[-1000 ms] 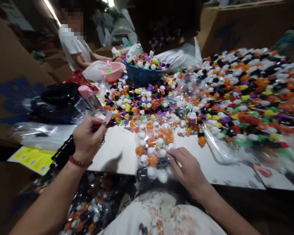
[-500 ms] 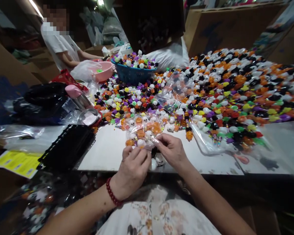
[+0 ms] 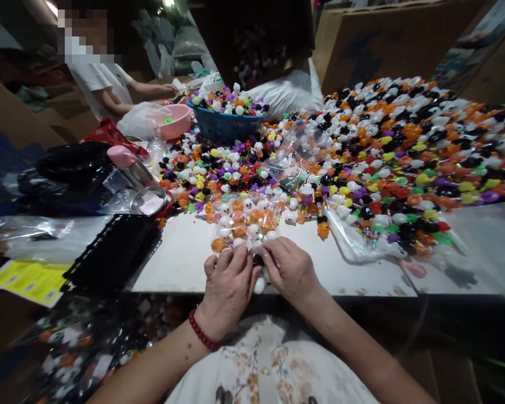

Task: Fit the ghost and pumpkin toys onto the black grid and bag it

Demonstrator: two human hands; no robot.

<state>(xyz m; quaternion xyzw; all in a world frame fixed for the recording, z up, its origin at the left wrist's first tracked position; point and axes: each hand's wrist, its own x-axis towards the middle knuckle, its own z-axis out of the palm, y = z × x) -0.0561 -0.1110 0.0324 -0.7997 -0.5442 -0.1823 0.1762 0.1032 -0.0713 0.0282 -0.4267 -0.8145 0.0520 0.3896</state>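
Note:
A clear plastic bag (image 3: 246, 216) filled with small orange pumpkin and white skull toys lies on the white table top in front of me. My left hand (image 3: 229, 280) grips the near edge of this bag, its fingers curled and pressed together. On the other side, my right hand (image 3: 288, 266) pinches the same edge, the fingertips of both hands almost meeting. A black toy (image 3: 258, 260) shows between the hands, and a white toy (image 3: 259, 285) lies just below them at the table's front edge. My fingertips partly cover the bag's opening.
A large heap of small colourful toys (image 3: 404, 146) spreads over the back and right. Behind stand a blue basket (image 3: 227, 126) and a pink basin (image 3: 174, 123). Black plastic trays (image 3: 113, 252) lie left, pink-handled scissors (image 3: 414, 270) right. A co-worker (image 3: 105, 84) is at the back left.
My right hand has come down and left, closer to my left hand at the bag's near edge. My left hand has shifted slightly. The view has moved a little.

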